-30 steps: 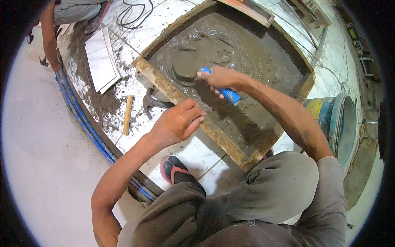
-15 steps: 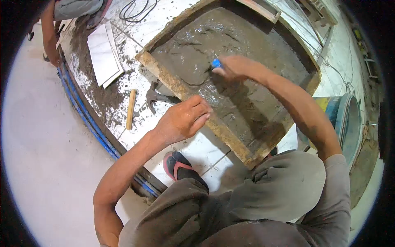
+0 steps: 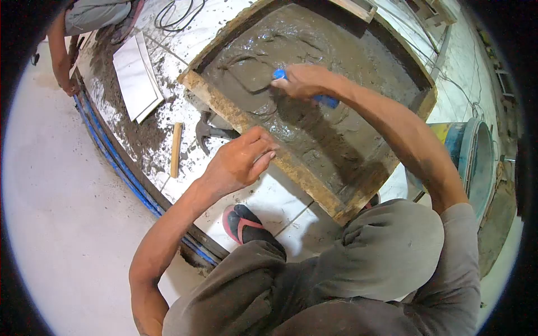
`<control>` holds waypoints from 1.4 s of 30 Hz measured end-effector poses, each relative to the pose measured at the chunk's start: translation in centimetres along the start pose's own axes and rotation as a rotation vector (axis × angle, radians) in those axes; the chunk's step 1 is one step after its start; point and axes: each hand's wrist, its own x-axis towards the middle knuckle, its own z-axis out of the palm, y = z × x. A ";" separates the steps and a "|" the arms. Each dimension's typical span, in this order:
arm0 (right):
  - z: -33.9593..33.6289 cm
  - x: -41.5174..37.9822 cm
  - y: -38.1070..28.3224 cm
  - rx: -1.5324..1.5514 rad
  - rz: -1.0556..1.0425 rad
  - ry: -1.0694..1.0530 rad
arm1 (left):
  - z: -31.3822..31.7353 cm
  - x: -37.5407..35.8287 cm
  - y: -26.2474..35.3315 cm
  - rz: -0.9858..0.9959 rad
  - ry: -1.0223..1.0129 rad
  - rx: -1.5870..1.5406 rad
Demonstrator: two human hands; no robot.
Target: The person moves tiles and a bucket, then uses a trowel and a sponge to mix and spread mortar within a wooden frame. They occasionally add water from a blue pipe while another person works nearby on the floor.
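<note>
My right hand is closed around a blue handle above the wet grey mortar, which fills a wooden-sided box. The tool's far end reaches the mortar and is hard to make out. Over the box's near left edge, my left hand is held with its fingers curled together; whatever they hold, if anything, is too small to tell. Beside that hand a claw hammer lies against the box, its handle partly hidden.
A wood strip and stacked white tiles lie on the debris-strewn floor. Blue pipes run along the left. Another person's arm shows at upper left. A drum stands at right, a black cable at the top.
My right hand has moved left and slightly up over the mortar, and more of the blue handle now shows. My left hand has shifted slightly left.
</note>
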 end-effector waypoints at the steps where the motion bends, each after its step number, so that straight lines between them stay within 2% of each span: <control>1: -0.2 -0.5 -1.5 0.174 0.096 -0.123 | 0.2 0.0 -0.1 0.020 0.007 0.001; 2: -0.3 -0.8 -2.3 0.348 0.190 -0.246 | 0.2 0.1 -0.2 0.039 0.014 0.003; 5: 3.0 -0.3 2.2 -0.154 -0.236 0.125 | -0.2 0.0 0.1 0.000 -0.021 0.040; 9: -0.1 0.7 2.9 -0.314 -0.139 0.182 | 0.2 -0.5 -0.3 0.008 0.005 0.012; 13: -0.2 -0.5 -1.0 0.116 0.117 -0.236 | 0.3 0.1 0.1 0.021 -0.011 0.020; 14: 2.0 -0.2 0.9 -0.099 -0.158 0.020 | 0.2 0.2 0.2 0.024 -0.010 0.028; 18: 0.9 -1.1 2.0 -0.341 -0.224 0.209 | 0.3 -0.5 -0.2 0.012 0.000 0.002; 21: 1.0 0.5 0.3 -0.125 -0.079 0.025 | 0.5 -0.5 -0.4 0.017 -0.010 0.001; 24: -0.1 -1.5 -2.9 0.411 0.232 -0.291 | 0.7 -0.2 -0.1 0.030 -0.009 0.011; 27: 2.0 -1.0 2.2 -0.161 -0.198 0.090 | 0.4 -0.2 0.2 0.022 -0.016 0.015; 30: -0.3 -1.0 2.5 -0.342 -0.136 0.169 | 0.1 -0.5 0.0 0.027 -0.017 0.011; 33: -1.7 -1.2 -1.6 -0.037 0.098 -0.145 | 0.5 -0.6 -0.2 0.035 -0.024 0.009; 36: 0.9 -0.9 -0.6 -0.105 -0.035 -0.131 | 0.3 -0.2 0.1 0.024 -0.043 0.032; 39: 0.3 -0.5 1.3 -0.303 -0.177 0.102 | 0.1 -0.5 0.3 -0.010 -0.045 0.045; 42: -1.6 -0.1 -0.8 -0.088 0.092 -0.139 | 0.1 -0.7 0.0 0.006 -0.022 0.007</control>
